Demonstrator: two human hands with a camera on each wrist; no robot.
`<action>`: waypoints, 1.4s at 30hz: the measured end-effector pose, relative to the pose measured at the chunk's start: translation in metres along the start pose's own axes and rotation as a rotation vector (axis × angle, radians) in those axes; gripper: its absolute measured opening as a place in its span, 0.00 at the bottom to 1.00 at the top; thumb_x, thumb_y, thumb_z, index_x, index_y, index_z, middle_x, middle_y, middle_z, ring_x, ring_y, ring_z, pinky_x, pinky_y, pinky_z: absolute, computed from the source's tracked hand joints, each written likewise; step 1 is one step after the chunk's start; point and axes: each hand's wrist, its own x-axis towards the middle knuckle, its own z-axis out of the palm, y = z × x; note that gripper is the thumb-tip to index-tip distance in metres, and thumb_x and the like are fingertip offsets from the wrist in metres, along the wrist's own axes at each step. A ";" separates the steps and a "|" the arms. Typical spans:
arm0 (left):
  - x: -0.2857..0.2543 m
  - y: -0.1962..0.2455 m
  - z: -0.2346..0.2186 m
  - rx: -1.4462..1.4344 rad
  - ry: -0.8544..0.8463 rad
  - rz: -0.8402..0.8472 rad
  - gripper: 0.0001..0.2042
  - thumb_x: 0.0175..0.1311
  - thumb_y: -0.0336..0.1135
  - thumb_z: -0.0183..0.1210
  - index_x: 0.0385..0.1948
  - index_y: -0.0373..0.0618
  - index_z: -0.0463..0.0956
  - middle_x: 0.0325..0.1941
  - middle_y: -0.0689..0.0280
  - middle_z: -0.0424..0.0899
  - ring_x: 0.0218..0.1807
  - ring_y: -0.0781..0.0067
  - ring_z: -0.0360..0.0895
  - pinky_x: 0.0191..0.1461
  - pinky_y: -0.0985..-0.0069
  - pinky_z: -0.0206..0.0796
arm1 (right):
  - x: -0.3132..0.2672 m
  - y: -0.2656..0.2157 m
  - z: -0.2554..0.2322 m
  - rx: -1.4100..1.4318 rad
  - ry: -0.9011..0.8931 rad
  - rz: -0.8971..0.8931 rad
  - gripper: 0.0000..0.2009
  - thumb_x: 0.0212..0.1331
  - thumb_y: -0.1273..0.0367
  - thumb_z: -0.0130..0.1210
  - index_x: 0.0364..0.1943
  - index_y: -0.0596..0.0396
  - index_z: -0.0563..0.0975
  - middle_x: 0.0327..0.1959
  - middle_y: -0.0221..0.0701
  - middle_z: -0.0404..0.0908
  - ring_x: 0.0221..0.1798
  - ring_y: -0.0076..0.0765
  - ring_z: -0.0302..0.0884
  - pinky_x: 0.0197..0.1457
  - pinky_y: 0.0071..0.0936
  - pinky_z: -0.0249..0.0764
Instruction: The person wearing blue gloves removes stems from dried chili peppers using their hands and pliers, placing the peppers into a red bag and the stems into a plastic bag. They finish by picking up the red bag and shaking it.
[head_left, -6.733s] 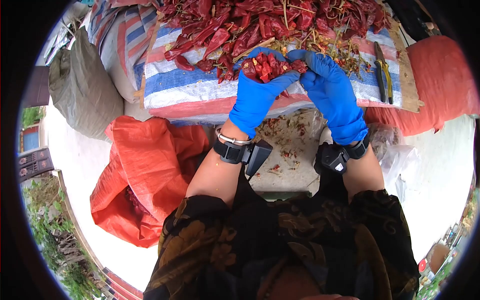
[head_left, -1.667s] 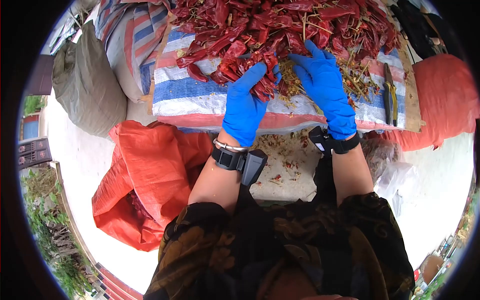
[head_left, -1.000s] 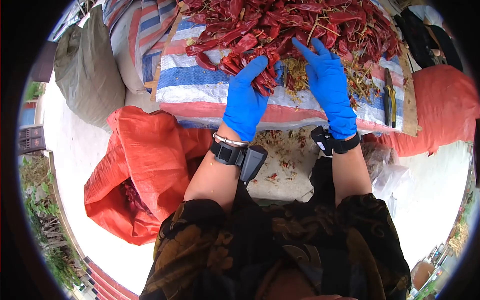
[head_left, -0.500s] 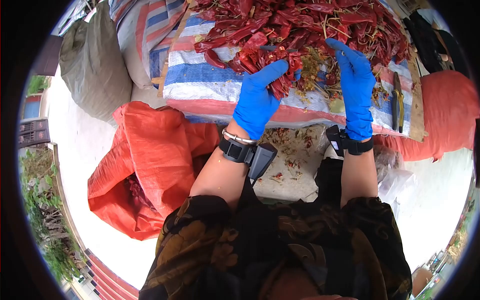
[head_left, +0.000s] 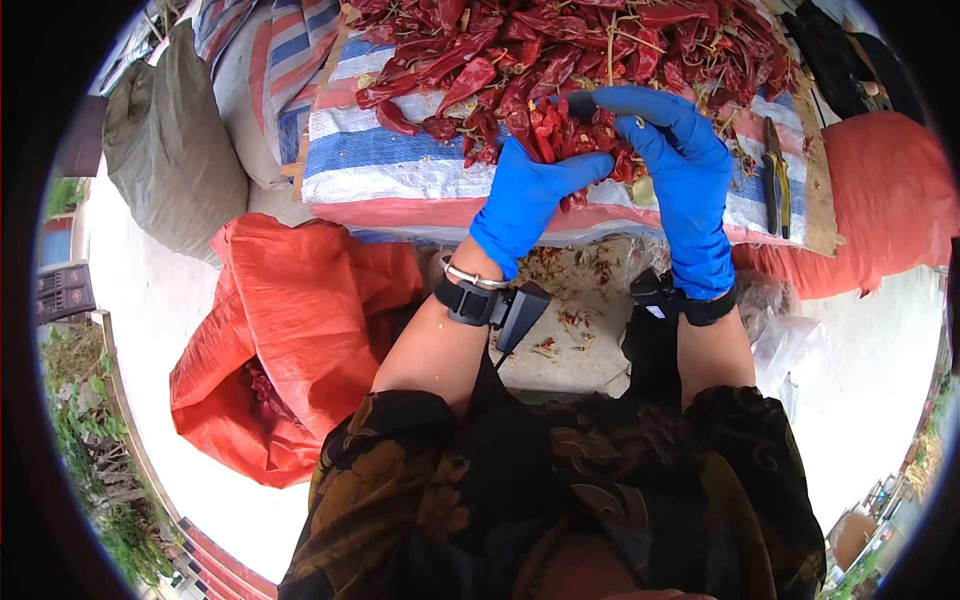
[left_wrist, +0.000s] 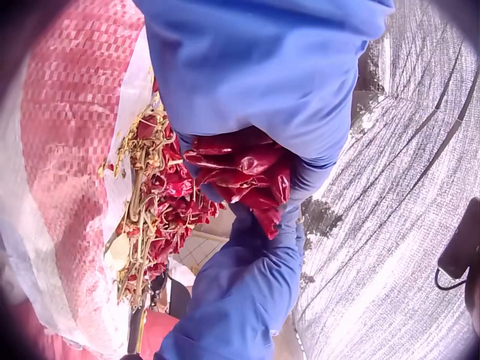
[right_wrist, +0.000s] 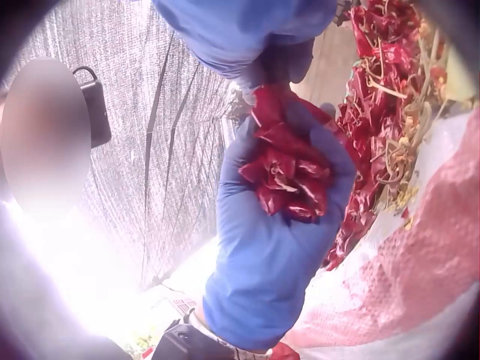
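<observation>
Blue gloves cover both hands. My left hand (head_left: 535, 195) grips a bunch of dried red chili peppers (head_left: 552, 135) over the front of the striped sheet (head_left: 380, 155). In the right wrist view the bunch (right_wrist: 289, 176) sits in the curled left palm, stem ends showing. My right hand (head_left: 690, 150) is bent in at the bunch's right side. Its fingertips pinch a chili (right_wrist: 268, 105) at the far end of the bunch, partly hidden by the glove. The left wrist view shows pepper tips (left_wrist: 251, 176) poking out of the left hand.
A heap of dried chilies (head_left: 540, 50) covers the back of the sheet, with broken stems at right. Yellow-handled pliers (head_left: 777, 180) lie near the right edge. An open red sack (head_left: 300, 330) stands left, a full red sack (head_left: 890, 205) right, a grey sack (head_left: 175, 150) behind left.
Over the last second my right hand, its fingers extended beside the heap, has moved right and then come back in to the bunch. My left hand keeps its grip on the chilies throughout.
</observation>
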 end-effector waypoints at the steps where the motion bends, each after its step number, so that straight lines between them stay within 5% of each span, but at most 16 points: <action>1: 0.000 0.000 -0.001 0.106 0.005 -0.052 0.24 0.44 0.26 0.64 0.47 0.38 0.68 0.43 0.63 0.76 0.42 0.77 0.74 0.46 0.77 0.69 | 0.000 0.000 -0.003 0.000 0.001 0.000 0.09 0.52 0.75 0.55 0.38 0.50 0.80 0.38 0.26 0.76 0.41 0.22 0.72 0.44 0.18 0.68; 6: 0.004 -0.011 0.005 0.307 0.034 0.045 0.22 0.42 0.28 0.67 0.42 0.38 0.70 0.39 0.64 0.78 0.40 0.78 0.75 0.44 0.78 0.69 | 0.002 0.007 -0.019 -0.372 -0.083 -0.035 0.07 0.52 0.74 0.55 0.35 0.52 0.80 0.36 0.27 0.77 0.34 0.22 0.71 0.40 0.19 0.68; 10: 0.001 -0.013 0.008 0.275 0.026 0.050 0.21 0.41 0.26 0.67 0.40 0.38 0.71 0.39 0.64 0.78 0.40 0.77 0.76 0.44 0.78 0.69 | -0.002 0.008 -0.021 -0.289 -0.057 0.110 0.06 0.54 0.71 0.54 0.35 0.53 0.79 0.34 0.26 0.77 0.32 0.21 0.68 0.35 0.18 0.67; 12: -0.003 -0.006 0.013 0.237 0.023 0.011 0.20 0.41 0.26 0.67 0.40 0.37 0.71 0.39 0.64 0.78 0.40 0.77 0.76 0.44 0.78 0.70 | -0.005 0.011 -0.023 0.131 -0.014 0.483 0.08 0.56 0.68 0.52 0.37 0.56 0.78 0.34 0.26 0.77 0.29 0.19 0.65 0.31 0.16 0.64; 13: -0.003 -0.004 0.014 0.200 0.022 -0.025 0.20 0.42 0.25 0.66 0.40 0.37 0.71 0.39 0.63 0.79 0.40 0.76 0.76 0.44 0.78 0.70 | -0.007 0.016 -0.024 0.128 -0.009 0.484 0.08 0.56 0.68 0.52 0.37 0.56 0.78 0.34 0.26 0.77 0.29 0.19 0.65 0.31 0.16 0.64; 15: -0.004 -0.007 0.014 0.181 0.004 0.017 0.19 0.43 0.24 0.65 0.39 0.37 0.71 0.38 0.63 0.79 0.39 0.76 0.76 0.44 0.78 0.70 | -0.013 0.028 -0.024 0.707 -0.031 0.521 0.10 0.58 0.68 0.51 0.40 0.59 0.76 0.34 0.26 0.76 0.26 0.18 0.61 0.30 0.15 0.61; 21: -0.007 -0.005 0.016 -0.079 -0.036 -0.057 0.16 0.45 0.22 0.63 0.38 0.36 0.71 0.35 0.62 0.80 0.35 0.77 0.77 0.41 0.78 0.71 | -0.018 0.041 -0.020 1.154 -0.097 0.730 0.11 0.58 0.68 0.50 0.41 0.58 0.75 0.33 0.26 0.76 0.25 0.17 0.61 0.31 0.15 0.60; 25: -0.006 -0.010 0.014 -0.116 0.014 -0.072 0.16 0.44 0.21 0.62 0.37 0.37 0.71 0.35 0.63 0.79 0.34 0.77 0.77 0.39 0.79 0.71 | -0.014 0.022 -0.015 1.023 0.024 0.645 0.10 0.58 0.68 0.50 0.41 0.57 0.75 0.34 0.27 0.76 0.24 0.17 0.61 0.31 0.14 0.60; 27: -0.004 -0.012 0.012 -0.057 0.015 -0.028 0.16 0.44 0.21 0.62 0.37 0.37 0.71 0.35 0.63 0.79 0.35 0.77 0.76 0.39 0.79 0.71 | -0.006 0.012 -0.018 0.144 0.014 0.174 0.10 0.58 0.68 0.51 0.40 0.57 0.76 0.32 0.26 0.77 0.22 0.18 0.60 0.29 0.15 0.60; 31: -0.007 -0.009 0.010 0.045 -0.045 0.018 0.16 0.43 0.20 0.62 0.37 0.38 0.70 0.37 0.64 0.77 0.38 0.78 0.75 0.41 0.78 0.70 | -0.009 -0.006 -0.016 0.140 0.033 0.309 0.09 0.58 0.68 0.50 0.40 0.56 0.75 0.28 0.26 0.78 0.20 0.18 0.58 0.27 0.15 0.59; 33: -0.010 -0.003 0.014 -0.021 -0.044 -0.029 0.17 0.43 0.19 0.62 0.37 0.39 0.69 0.37 0.63 0.77 0.39 0.77 0.75 0.42 0.77 0.70 | -0.014 0.002 -0.014 0.946 0.068 0.727 0.09 0.59 0.68 0.49 0.40 0.57 0.75 0.19 0.22 0.72 0.18 0.16 0.56 0.23 0.14 0.55; 39: -0.012 -0.003 0.017 -0.235 -0.032 -0.048 0.17 0.44 0.17 0.59 0.38 0.40 0.68 0.35 0.61 0.78 0.37 0.73 0.77 0.41 0.73 0.72 | -0.016 0.012 -0.012 1.256 -0.108 0.717 0.12 0.60 0.66 0.49 0.38 0.64 0.74 0.13 0.17 0.53 0.16 0.14 0.49 0.20 0.13 0.49; 42: -0.012 -0.002 0.017 -0.319 -0.030 -0.076 0.17 0.44 0.16 0.59 0.38 0.40 0.68 0.35 0.60 0.78 0.37 0.71 0.77 0.41 0.72 0.73 | -0.017 0.008 -0.008 1.259 0.030 0.774 0.13 0.61 0.66 0.47 0.39 0.66 0.73 0.13 0.18 0.54 0.16 0.15 0.48 0.20 0.13 0.49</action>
